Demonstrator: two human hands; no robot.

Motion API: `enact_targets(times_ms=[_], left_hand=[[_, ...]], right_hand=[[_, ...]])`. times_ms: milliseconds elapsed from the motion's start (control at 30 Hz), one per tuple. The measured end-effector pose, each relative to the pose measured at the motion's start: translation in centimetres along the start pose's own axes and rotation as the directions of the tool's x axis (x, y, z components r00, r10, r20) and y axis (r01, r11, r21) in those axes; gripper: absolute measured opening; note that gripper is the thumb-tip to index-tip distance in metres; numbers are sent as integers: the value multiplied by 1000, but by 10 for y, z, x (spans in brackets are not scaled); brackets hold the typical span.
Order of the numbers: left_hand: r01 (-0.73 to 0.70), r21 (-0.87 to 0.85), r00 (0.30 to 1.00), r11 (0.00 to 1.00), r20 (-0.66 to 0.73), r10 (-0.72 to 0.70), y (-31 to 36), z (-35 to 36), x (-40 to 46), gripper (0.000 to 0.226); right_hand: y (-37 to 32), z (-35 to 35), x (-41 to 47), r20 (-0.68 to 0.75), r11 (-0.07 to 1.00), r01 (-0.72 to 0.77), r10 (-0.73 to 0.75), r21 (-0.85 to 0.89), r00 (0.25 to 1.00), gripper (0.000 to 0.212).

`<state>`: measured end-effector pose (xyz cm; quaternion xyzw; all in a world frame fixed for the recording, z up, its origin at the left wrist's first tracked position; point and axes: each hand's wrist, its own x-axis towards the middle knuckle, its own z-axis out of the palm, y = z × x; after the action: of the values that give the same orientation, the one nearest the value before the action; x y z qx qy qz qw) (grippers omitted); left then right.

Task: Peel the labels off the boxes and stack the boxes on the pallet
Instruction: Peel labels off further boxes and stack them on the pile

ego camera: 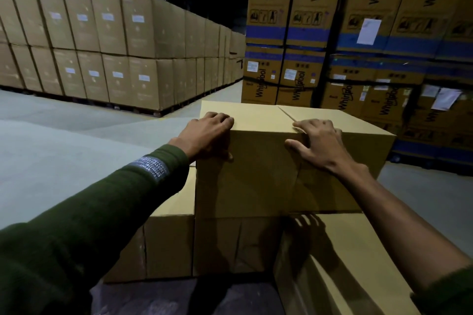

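Warehouse floor [64, 140], grey concrete, dim light overhead. Long double-tier rows of plain cartons [102, 51] run across the upper left of the frame, each with a small white label. Tall printed Whirlpool cartons [307, 33] with blue bands fill the upper right, some carrying white paper sheets.

Centre frame: your top box [256, 173], plain brown cardboard, flaps shut, a seam running across its top. Contents cannot be seen. It sits on a lower box [230, 245] of the same kind, partly in shadow. A second lower box [166, 238] stands just beside that one at lower left, and another box [353, 263] lies at lower right, nearer to you. All are closed; no label shows on the faces turned to you.

Your left hand [207, 138] grips the top box at its near left corner, fingers curled over the top edge, thumb down on the front face. Your right hand [317, 145] rests on the near top edge right of centre, fingers spread and bent over the top, thumb on the front face. Left arm wears a dark green sleeve [102, 212] with a small printed patch near the cuff.

Pallet itself cannot be made out beneath the stack.
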<state>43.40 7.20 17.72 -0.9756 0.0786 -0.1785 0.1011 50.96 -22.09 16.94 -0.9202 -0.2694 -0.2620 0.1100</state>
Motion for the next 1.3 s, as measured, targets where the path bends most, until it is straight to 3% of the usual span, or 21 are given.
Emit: enact_targets(times_ms=[500, 733, 900, 1067, 1300], left_hand=[[16, 2, 999, 1000, 42, -16, 5, -6, 5, 104], [54, 12, 997, 998, 63, -55, 10, -10, 3, 116], [96, 52, 988, 994, -124, -89, 22, -12, -12, 109], [146, 1, 917, 989, -375, -135, 32, -5, -61, 89], [341, 56, 886, 938, -353, -301, 8, 5, -163, 75]], right_hand=[[3, -1, -4, -16, 998, -2, 3, 65, 1000, 63], [7, -1, -6, 3, 997, 32, -32, 65, 999, 66], [-1, 2, -17, -142, 997, 82, -83, -11, 986, 63], [-44, 11, -31, -276, 972, 235, -227, -3, 934, 50], [-153, 26, -32, -342, 866, 482, -417, 133, 842, 41]])
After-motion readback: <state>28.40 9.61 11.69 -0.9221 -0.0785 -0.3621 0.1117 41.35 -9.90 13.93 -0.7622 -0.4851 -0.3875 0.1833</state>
